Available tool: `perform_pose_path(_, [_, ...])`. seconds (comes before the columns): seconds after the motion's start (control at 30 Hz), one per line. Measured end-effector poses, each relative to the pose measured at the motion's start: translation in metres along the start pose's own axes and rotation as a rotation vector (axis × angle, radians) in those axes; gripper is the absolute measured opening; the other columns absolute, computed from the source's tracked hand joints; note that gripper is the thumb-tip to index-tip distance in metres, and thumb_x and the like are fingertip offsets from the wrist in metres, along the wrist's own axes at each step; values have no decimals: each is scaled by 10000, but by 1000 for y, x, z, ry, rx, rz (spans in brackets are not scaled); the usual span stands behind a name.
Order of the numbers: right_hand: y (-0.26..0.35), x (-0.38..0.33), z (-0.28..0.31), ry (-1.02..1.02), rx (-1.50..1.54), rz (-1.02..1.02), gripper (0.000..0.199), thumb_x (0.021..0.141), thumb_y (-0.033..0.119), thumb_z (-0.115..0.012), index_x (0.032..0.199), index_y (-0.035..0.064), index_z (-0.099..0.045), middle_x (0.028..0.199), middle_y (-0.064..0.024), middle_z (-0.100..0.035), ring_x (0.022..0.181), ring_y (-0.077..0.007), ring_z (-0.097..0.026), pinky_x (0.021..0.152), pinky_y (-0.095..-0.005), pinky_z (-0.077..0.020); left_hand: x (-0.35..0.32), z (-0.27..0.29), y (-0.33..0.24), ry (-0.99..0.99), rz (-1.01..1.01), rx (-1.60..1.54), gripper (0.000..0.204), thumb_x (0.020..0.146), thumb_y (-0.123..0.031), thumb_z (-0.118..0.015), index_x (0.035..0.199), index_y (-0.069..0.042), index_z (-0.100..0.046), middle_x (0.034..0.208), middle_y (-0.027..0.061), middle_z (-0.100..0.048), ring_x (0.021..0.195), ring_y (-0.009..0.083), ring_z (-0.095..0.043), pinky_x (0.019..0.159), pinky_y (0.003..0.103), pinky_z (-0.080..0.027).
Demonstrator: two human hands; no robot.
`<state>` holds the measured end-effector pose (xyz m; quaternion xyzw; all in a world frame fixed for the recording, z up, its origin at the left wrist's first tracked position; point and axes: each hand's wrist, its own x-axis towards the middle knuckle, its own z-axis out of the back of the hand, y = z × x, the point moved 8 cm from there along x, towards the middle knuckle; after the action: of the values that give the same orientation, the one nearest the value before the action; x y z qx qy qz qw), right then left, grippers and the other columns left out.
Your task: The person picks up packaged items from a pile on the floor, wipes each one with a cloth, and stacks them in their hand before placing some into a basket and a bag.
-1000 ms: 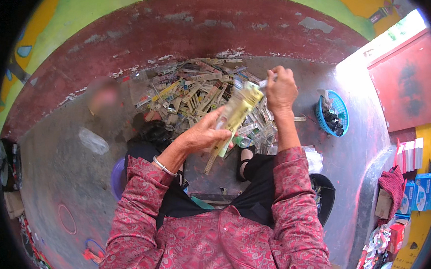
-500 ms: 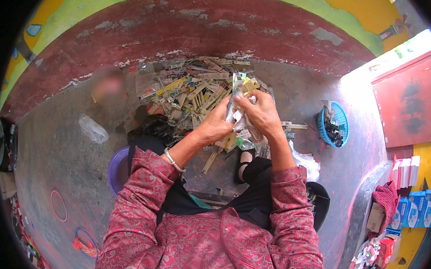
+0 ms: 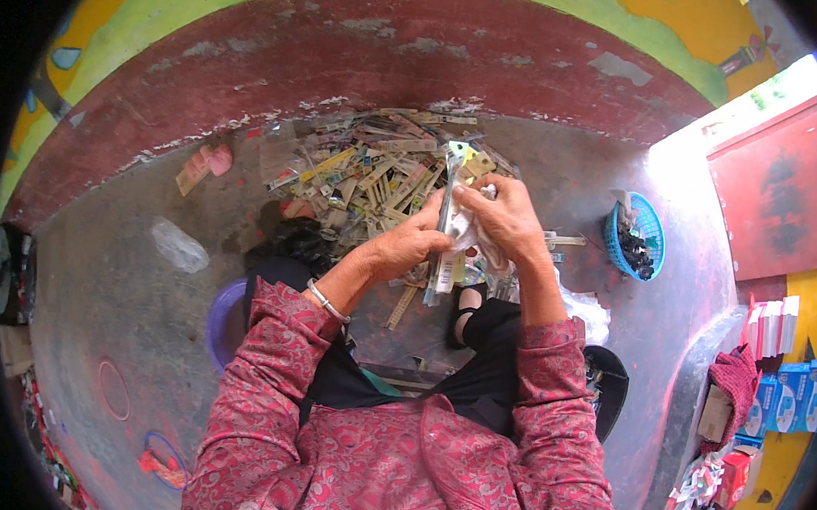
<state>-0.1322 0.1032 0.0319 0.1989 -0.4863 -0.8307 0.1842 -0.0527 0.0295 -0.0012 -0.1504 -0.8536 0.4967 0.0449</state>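
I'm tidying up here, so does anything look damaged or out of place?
The red wall band is damaged: paint has flaked off in pale patches, including along its foot. A crumpled clear plastic bag lies loose on the floor, apart from the jumbled pile of strips.

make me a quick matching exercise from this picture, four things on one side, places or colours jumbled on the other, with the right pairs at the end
Things:
1. crumpled white cloth
2. long flat packet
3. basket
4. tub

Places or colours:
A. purple
B. in the left hand
C. light blue
D. in the right hand

Right pairs: 1-D, 2-B, 3-C, 4-A
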Motion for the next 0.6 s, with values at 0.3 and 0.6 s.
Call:
perform_pose_path(0.3, [4,-3,0,-8,258,59,141,720,152,-629,735,15,-601,686,-34,-579,639,-82,-515,566,-239,-426,2,12,5,-13,-122,9,736,740,-43,-555,1375,-78,-184,1235,64,-425,1110,178,-460,935,322,-387])
perform_pose_path(0.6, [7,-8,25,-401,-65,225,207,676,205,-657,713,7,-613,618,-127,-610,573,-196,-595,560,-322,-465,-2,18,2,-156,-56,-77,568,688,-78,-670,1196,-40,-418,1007,69,-581,823,159,-606,749,297,-510])
